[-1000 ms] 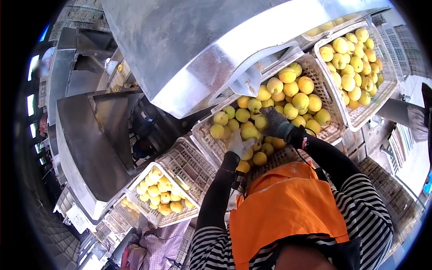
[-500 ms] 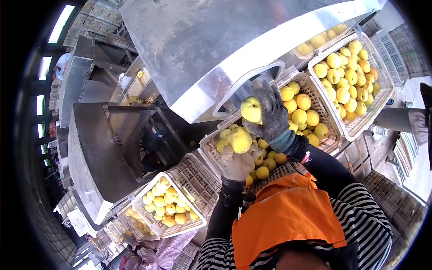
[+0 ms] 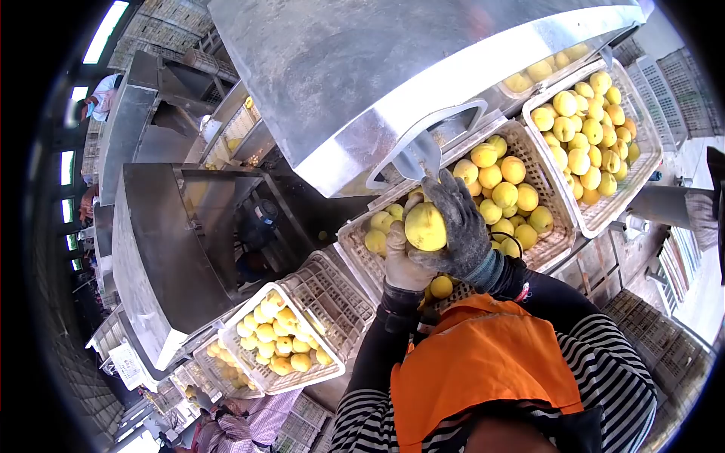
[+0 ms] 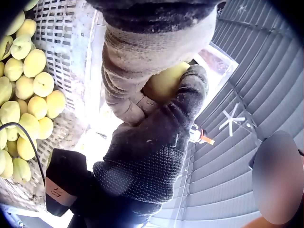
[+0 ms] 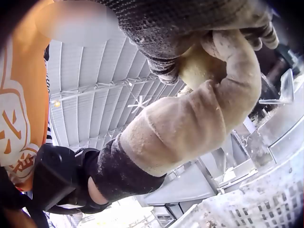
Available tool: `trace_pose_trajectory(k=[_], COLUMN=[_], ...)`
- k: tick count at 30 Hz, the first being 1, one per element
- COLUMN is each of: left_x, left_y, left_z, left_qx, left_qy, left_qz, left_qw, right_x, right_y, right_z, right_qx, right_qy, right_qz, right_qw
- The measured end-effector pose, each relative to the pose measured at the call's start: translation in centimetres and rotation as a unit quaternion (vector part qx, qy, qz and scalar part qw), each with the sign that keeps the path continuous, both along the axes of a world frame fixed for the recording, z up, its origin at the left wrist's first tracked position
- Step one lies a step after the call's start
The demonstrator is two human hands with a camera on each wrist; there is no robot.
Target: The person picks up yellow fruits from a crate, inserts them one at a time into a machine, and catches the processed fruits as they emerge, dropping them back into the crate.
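Note:
In the head view, both gloved hands are together over a plastic crate (image 3: 555, 253) of yellow peaches. Between them they hold a large yellow peach (image 3: 425, 226). My left hand (image 3: 404, 264), in a pale glove, curls round its near left side. The right hand (image 3: 467, 230), in a dark grey glove, wraps its right side, fingers reaching over the far edge. In the left wrist view the peach (image 4: 166, 83) shows between pale and dark fingers. The right wrist view shows the peach (image 5: 202, 69) from below, partly hidden by both gloves.
A metal machine housing (image 3: 332, 83) with a looped lip (image 3: 423, 143) overhangs the crate's far side. Another full crate (image 3: 589, 143) stands at the right, and a tilted crate of peaches (image 3: 283, 336) at the lower left. Another person's checked sleeve (image 3: 234, 434) shows at the bottom.
Both hands rose from the crate's peaches, each with a peach at half a second ago. Now the hands have come together round one visible peach, the right having moved nearer the body.

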State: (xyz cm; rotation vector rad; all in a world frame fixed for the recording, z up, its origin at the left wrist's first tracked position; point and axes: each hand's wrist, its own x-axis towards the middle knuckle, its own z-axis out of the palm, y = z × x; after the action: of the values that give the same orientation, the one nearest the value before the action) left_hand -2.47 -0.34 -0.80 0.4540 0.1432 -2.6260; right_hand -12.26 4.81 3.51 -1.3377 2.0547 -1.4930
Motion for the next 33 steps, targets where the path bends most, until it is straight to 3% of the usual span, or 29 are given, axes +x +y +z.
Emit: trace_pose_trajectory(k=[2,3,6,7,9,10,11,12,13,14,15,16,17,18,19,20,21,22,25,26,27,29,30,31,33], left_x=[0.4,0.4,-0.1,0.1,1.0,1.5,2.6,4.2,5.9,8.2,9.0,8.8,8.1,7.6,7.5,7.9,8.5,8.9,5.4,4.5,4.3,4.5,5.1,5.9,7.6], left_y=[-0.2,-0.2,-0.2,-0.2,-0.4,-0.7,-1.2,-2.1,-2.1,-1.4,-0.8,0.2,1.3,2.2,2.6,3.1,3.7,5.7,4.3,3.7,3.4,3.2,3.0,3.6,5.1], left_z=[0.0,0.1,0.4,0.0,-1.4,-2.2,-3.5,-6.8,-11.5,-16.6,-19.1,-18.7,-17.5,-16.9,-17.8,-19.5,-21.6,-24.9,-20.4,-19.6,-19.9,-20.1,-19.9,-21.7,-27.1], left_qx=[-0.136,-0.136,-0.199,-0.19,-0.17,-0.252,-0.327,-0.413,-0.404,-0.636,-0.766,-0.765,-0.744,-0.716,-0.712,-0.748,-0.78,-0.771,-0.752,-0.721,-0.718,-0.721,-0.741,-0.741,-0.769], left_qy=[-0.01,-0.01,-0.009,-0.055,-0.154,-0.191,-0.23,-0.324,-0.331,-0.48,-0.528,-0.524,-0.487,-0.445,-0.446,-0.376,-0.302,-0.381,-0.356,-0.331,-0.336,-0.313,-0.312,-0.315,-0.336], left_qz=[0.008,0.007,0.039,0.037,0.036,0.032,0.02,-0.122,-0.13,-0.255,-0.33,-0.335,-0.431,-0.521,-0.523,-0.533,-0.539,-0.507,-0.554,-0.609,-0.609,-0.618,-0.593,-0.591,-0.533], left_qw=[0.991,0.991,0.979,0.979,0.973,0.948,0.916,0.842,0.843,0.548,0.158,0.164,0.152,0.137,0.141,0.122,0.099,0.057,0.014,0.015,0.013,0.005,0.047,0.047,0.11], right_x=[1.5,2.1,-0.2,-1.1,-2.6,-3.4,-4.5,-6.2,-6.5,-5.9,-6.0,-6.0,-5.5,-4.8,-3.3,-1.9,-0.5,0.6,0.8,1.6,1.8,2.8,2.6,2.6,3.4], right_y=[0.0,0.0,0.9,0.5,-1.7,-4.5,-6.8,-9.7,-10.3,-8.9,-7.3,-5.5,-3.7,-1.8,-0.6,0.3,1.2,1.9,2.3,3.2,2.4,1.8,2.3,3.2,4.5], right_z=[0.6,0.4,-0.6,-0.6,0.0,-2.0,-2.9,-6.4,-2.3,-3.5,-3.9,-3.7,-2.6,-5.1,-7.4,-10.3,-15.5,-20.1,-24.8,-29.7,-30.0,-30.5,-30.6,-33.0,-38.9], right_qx=[0.022,0.027,-0.012,-0.019,-0.026,-0.139,-0.056,0.136,0.318,0.178,0.025,-0.072,-0.062,-0.017,0.178,0.363,0.37,0.375,0.323,0.258,0.252,0.499,0.422,0.42,0.318], right_qy=[0.085,0.115,0.131,0.117,0.104,0.229,0.172,0.152,0.176,0.264,0.354,0.367,0.264,0.212,0.221,0.222,0.235,0.248,0.302,0.254,0.254,0.312,0.346,0.348,0.409], right_qz=[-0.108,-0.139,-0.052,-0.004,-0.022,-0.065,-0.061,-0.047,0.044,-0.028,-0.103,-0.113,-0.02,0.063,0.144,0.219,0.25,0.28,0.333,0.273,0.275,0.373,0.364,0.365,0.344], right_qw=[0.99,0.983,0.99,0.993,0.994,0.961,0.982,0.978,0.93,0.947,0.929,0.92,0.962,0.975,0.948,0.878,0.863,0.848,0.833,0.891,0.892,0.717,0.755,0.754,0.783])
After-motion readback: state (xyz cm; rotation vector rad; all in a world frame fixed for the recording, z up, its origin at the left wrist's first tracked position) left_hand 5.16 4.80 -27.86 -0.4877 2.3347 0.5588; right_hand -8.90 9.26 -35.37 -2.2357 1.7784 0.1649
